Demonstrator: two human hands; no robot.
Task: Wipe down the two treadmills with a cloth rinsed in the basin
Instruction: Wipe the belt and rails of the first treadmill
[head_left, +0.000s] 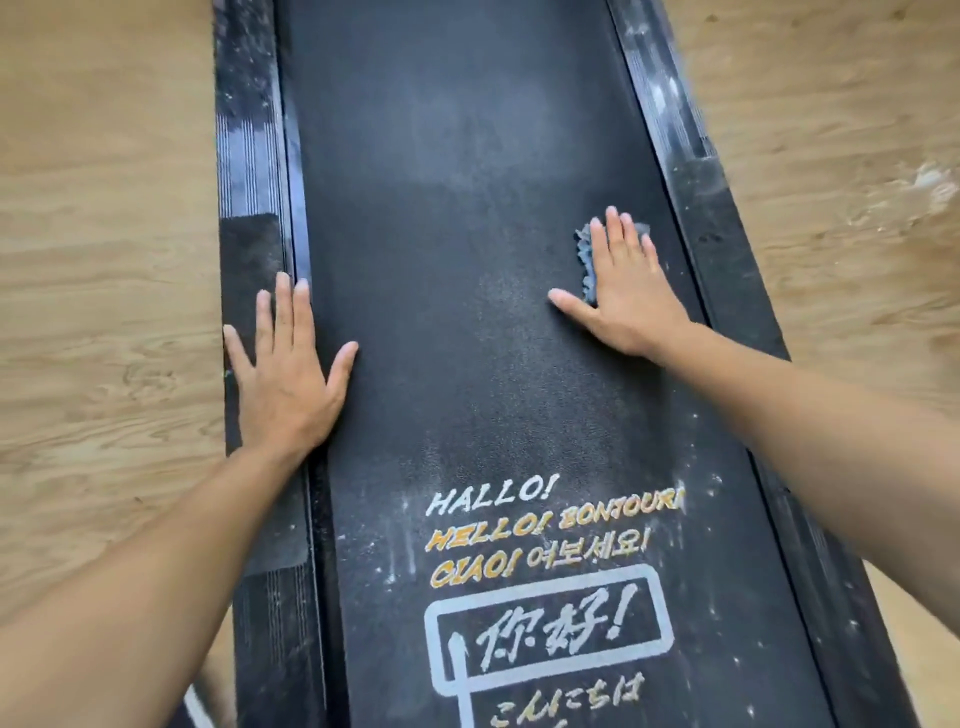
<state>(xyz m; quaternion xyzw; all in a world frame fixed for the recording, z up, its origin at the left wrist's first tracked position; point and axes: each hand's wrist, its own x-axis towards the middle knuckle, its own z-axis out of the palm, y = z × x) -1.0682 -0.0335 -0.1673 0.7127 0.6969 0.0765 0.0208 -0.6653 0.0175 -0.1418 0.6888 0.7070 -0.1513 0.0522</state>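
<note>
The blue-grey cloth (586, 254) lies on the right side of the black treadmill belt (467, 208), pressed flat under the right hand (623, 283), whose fingers (612, 228) are straight and slightly spread. The left hand (288, 379) rests flat with its fingers splayed, holding nothing, across the belt's left edge and the side rail (249, 156). Printed greetings (540, 535) mark the belt nearer the person. Wood floor (104, 208) lies on both sides.
</note>
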